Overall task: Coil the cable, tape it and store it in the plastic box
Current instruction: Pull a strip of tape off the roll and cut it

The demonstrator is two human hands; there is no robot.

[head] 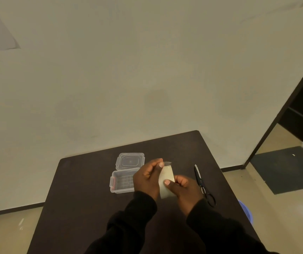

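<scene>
Both hands are raised above the dark table (84,195), holding a pale roll of tape (166,182) seen edge-on. My right hand (181,191) grips the roll, thumb pressed on its side. My left hand (147,177) pinches the clear loose end of the tape (166,163) at the top of the roll. An open clear plastic box (119,182) with a red latch stands just left of my hands, partly hidden by the left one. Its clear lid (130,160) lies flat behind it. No cable is visible.
Black scissors (202,184) lie on the table to the right of my hands, blades pointing away. A wall stands close behind the table. A blue tub (245,209) sits on the floor at the right edge, with a dark mat (286,167) beyond.
</scene>
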